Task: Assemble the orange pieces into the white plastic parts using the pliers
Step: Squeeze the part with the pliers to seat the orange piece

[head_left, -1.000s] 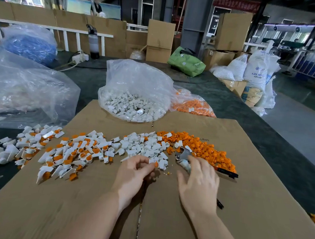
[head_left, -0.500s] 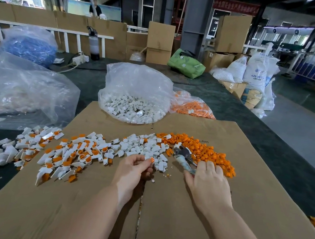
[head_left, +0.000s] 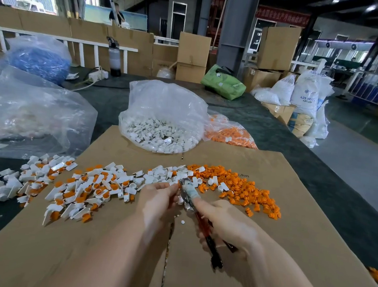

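Right hand: the right hand (head_left: 229, 223) grips the pliers (head_left: 197, 209) by their dark handles, forefinger stretched along the top; the taped tip points away, toward the other hand.
Left hand: the left hand (head_left: 158, 200) has its fingers curled at the pliers' tip, pinching something small; what it is cannot be made out.
Work surface: both hands hover over a flat cardboard sheet (head_left: 288, 253) spread on the dark counter (head_left: 296, 151).
Loose parts: just beyond the hands lie white plastic parts (head_left: 162, 176); to the right, a heap of orange pieces (head_left: 243, 190).
Assembled parts: to the left, a spread of white parts with orange inserts (head_left: 85, 189).
Farther back: a clear bag of white parts (head_left: 162, 123), with a bag of orange pieces (head_left: 229, 135) just beside it on the right.
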